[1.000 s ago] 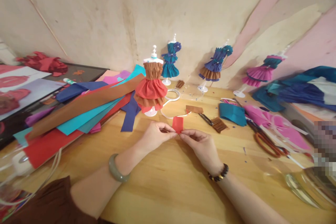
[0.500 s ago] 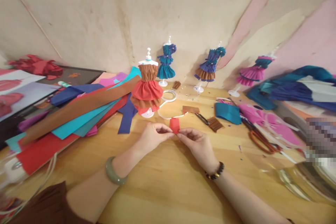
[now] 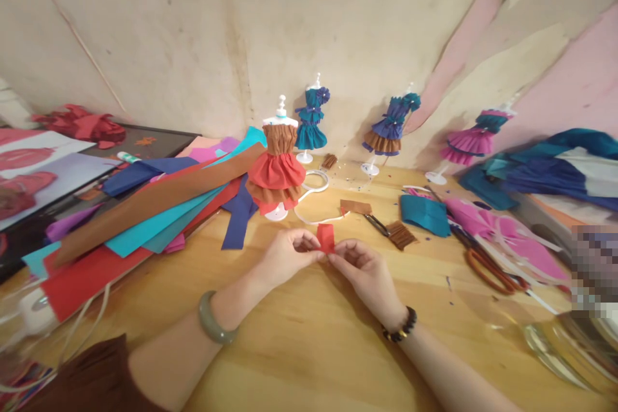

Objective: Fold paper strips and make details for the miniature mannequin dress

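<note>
A small red strip of what looks like crepe paper (image 3: 326, 237) stands up between my fingertips, over the middle of the table. My left hand (image 3: 292, 256) pinches its lower left edge, and my right hand (image 3: 363, 270) pinches the lower right. Just beyond my left hand stands a small white dress form (image 3: 281, 121) in a brown top and a layered red and brown skirt (image 3: 276, 172). Beyond the red strip lie a flat brown piece (image 3: 356, 206), dark tweezers (image 3: 377, 225) and a pleated brown piece (image 3: 402, 235).
Long coloured paper strips (image 3: 159, 203) pile up at left. Dressed forms (image 3: 311, 119) line the wall. At right lie a teal folded piece (image 3: 425, 214), orange-handled scissors (image 3: 495, 272), pink paper (image 3: 506, 235) and a glass container (image 3: 564, 351). White tape (image 3: 316, 180) lies behind the red-skirted form.
The whole view has shifted slightly, so things sit a little lower and further right. Both hands keep their pinch on the red strip, with little visible finger movement.
</note>
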Motion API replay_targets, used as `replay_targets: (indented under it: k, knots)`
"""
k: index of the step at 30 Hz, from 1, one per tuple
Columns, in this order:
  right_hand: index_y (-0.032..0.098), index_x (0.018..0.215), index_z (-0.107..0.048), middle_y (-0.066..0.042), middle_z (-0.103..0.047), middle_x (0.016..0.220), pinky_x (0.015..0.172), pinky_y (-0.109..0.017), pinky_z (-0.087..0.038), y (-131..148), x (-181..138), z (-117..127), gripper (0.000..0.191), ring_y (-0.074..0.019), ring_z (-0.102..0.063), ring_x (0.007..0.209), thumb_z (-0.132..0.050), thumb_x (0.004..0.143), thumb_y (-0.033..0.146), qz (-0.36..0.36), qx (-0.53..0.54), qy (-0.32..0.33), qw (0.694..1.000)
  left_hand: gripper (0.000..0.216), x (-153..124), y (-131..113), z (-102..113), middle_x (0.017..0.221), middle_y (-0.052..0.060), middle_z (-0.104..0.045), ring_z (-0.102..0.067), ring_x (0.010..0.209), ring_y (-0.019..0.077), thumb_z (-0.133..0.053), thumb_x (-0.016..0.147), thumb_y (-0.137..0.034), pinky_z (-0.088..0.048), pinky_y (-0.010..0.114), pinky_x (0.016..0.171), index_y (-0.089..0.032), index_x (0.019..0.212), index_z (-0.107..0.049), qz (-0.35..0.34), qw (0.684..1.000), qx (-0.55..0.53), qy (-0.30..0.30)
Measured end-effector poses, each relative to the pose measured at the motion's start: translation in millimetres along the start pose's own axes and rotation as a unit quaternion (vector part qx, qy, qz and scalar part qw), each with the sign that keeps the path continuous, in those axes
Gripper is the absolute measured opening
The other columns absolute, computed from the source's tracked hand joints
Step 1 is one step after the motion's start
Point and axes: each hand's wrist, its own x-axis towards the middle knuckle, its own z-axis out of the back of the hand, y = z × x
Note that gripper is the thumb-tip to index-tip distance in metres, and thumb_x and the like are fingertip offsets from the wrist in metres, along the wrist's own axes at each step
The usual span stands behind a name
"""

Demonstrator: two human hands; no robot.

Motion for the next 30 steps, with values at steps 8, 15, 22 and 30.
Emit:
replay_targets:
  k: [8, 15, 22, 30]
  knots:
    - [0.017, 0.072, -0.059, -0.001, -0.063, 0.067, 0.059, -0.026, -0.045, -2.4, 0.8, 0.9, 0.032, -0.0139, -0.056, 0.06, -0.074, 0.062, 0.044, 0.029, -0.016, -0.005, 0.999, 0.015, -1.7, -1.7, -0.1, 0.067, -0.002, -0.061, -0.056, 0.063, 0.0101, -0.069, 0.065, -0.024, -0.045, 0.022, 0.062, -0.015, 0.07, -0.058, -0.009, 1.0, 0.001, 0.002]
    - [0.018, 0.071, -0.06, -0.001, -0.063, 0.064, 0.057, -0.025, -0.046, -4.3, 0.7, -0.2, 0.029, -0.0134, -0.056, 0.058, -0.073, 0.064, 0.042, 0.04, -0.016, -0.004, 0.999, 0.018, -0.1, 1.5, -0.8, 0.069, -0.003, -0.058, -0.056, 0.068, 0.0108, -0.068, 0.066, -0.021, -0.044, 0.023, 0.066, -0.016, 0.073, -0.053, -0.014, 0.999, -0.032, 0.027]
    - [0.018, 0.076, -0.067, -0.005, -0.07, 0.075, 0.067, -0.03, -0.051, -6.0, 0.9, 1.3, 0.017, -0.0185, -0.063, 0.069, -0.068, 0.07, 0.034, 0.077, -0.085, -0.008, 0.993, 0.017, 2.0, 2.5, 1.6, 0.06, -0.004, -0.056, -0.052, 0.058, 0.0096, -0.067, 0.066, -0.024, -0.042, 0.021, 0.058, -0.015, 0.065, -0.053, -0.015, 1.0, 0.024, 0.01]
    - [0.02, 0.081, -0.071, -0.006, -0.072, 0.083, 0.069, -0.032, -0.054, -10.1, 2.7, 0.9, 0.013, -0.0204, -0.066, 0.075, -0.063, 0.074, 0.028, 0.123, -0.115, -0.007, 0.986, 0.011, 2.3, 7.0, -0.9, 0.077, 0.004, -0.07, -0.063, 0.072, 0.0166, -0.064, 0.069, -0.023, -0.048, 0.026, 0.07, -0.015, 0.077, -0.066, -0.033, 0.998, 0.031, 0.033]
